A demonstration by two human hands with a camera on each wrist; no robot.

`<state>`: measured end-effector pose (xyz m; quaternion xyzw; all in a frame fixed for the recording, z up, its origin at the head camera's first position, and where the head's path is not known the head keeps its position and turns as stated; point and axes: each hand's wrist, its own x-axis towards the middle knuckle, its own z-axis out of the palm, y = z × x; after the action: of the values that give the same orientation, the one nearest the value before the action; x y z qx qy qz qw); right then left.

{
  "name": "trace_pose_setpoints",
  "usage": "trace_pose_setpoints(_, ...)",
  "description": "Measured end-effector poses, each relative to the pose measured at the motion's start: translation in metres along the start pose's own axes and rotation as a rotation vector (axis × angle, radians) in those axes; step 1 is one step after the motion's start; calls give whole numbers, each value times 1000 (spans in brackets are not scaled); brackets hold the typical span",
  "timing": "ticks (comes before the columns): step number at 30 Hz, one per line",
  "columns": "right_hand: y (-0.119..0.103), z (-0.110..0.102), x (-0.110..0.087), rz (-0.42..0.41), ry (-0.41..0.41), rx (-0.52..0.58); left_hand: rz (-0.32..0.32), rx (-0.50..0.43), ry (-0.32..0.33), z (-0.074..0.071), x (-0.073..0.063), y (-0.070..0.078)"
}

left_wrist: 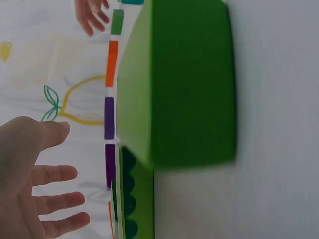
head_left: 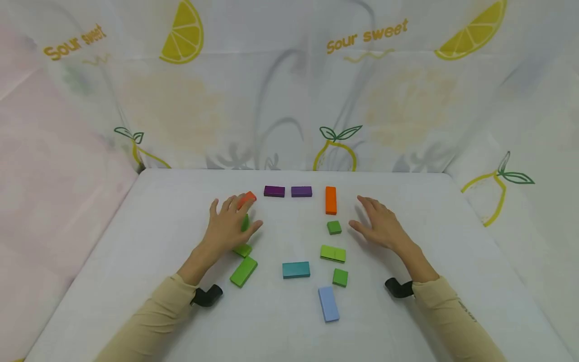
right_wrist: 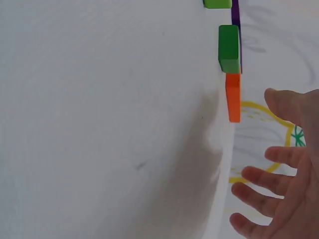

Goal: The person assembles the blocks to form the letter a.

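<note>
My left hand (head_left: pixel 227 229) is spread above the left side of a ring of coloured blocks, with nothing in its fingers. It partly hides an orange-red block (head_left: pixel 247 199), a dark green block (head_left: pixel 245 222) and a light green block (head_left: pixel 243 250). A longer green block (head_left: pixel 244 272) lies near that wrist and looms large in the left wrist view. To the right of the ring my right hand (head_left: pixel 380 225) holds nothing, its fingers relaxed and thumb apart. Nearest to it are a small green block (head_left: pixel 334 227) and an orange block (head_left: pixel 331 200).
Two purple blocks, a dark one (head_left: pixel 274 191) and a bluer one (head_left: pixel 301 191), lie at the back. Further forward are a lime block (head_left: pixel 332 253), another small green block (head_left: pixel 340 277), a teal block (head_left: pixel 296 270) and a light blue block (head_left: pixel 328 304). A lemon-print cloth (head_left: pixel 253 100) hangs behind the white table (head_left: pixel 289 332).
</note>
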<state>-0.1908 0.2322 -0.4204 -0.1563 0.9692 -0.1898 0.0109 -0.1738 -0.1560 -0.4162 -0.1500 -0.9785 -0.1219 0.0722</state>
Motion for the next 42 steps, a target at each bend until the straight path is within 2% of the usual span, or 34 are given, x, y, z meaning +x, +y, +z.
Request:
trace_pose_setpoints(6,-3,0,8,21,-38,159,104,-153,75,5,3,27)
trace_pose_setpoints(10,-7,1,13,19,-53,239,145,-257,110,10,8,42)
trace_pose_setpoints(17,-11,4,21,41,-55,306,151,-349,50,15,14,67)
trace_pose_setpoints(23,-10,8,32,83,-59,379,188,-417,12,23,18,84)
trace_pose_setpoints(28,-8,18,34,113,-83,449,183,-466,-19,32,13,93)
trace_pose_setpoints(32,-4,21,37,123,-90,517,164,-466,-45,39,10,103)
trace_pose_setpoints(38,-1,20,52,99,-7,604,181,-489,-39,41,21,119)
trace_pose_setpoints(42,1,24,60,72,41,680,181,-504,-34,48,29,125)
